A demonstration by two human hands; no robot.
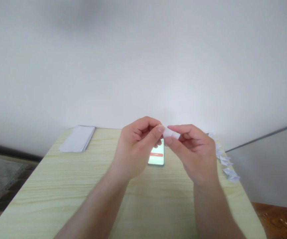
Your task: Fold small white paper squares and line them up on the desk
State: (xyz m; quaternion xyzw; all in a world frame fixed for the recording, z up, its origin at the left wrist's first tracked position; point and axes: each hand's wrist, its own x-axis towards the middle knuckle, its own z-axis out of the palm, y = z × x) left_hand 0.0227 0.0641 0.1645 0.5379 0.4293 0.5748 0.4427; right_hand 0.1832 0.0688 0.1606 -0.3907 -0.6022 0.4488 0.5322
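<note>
Between my two hands is a small folded piece of white paper (169,132), raised above the table. My left hand (141,146) pinches its left end between thumb and fingers. From the other side, the thumb of my right hand (195,149) presses under the paper, with the index finger along its top edge. Fingertips cover part of the paper, so its full folded shape is hidden. Below and behind the hands lies a phone (155,160) with a lit screen showing a red bar; my left hand hides its upper part.
A stack of white paper sheets (77,138) lies at the table's back left. Several small folded paper pieces (231,175) line the right edge. The wood-grain table (84,186) meets a white wall (143,66) at the back.
</note>
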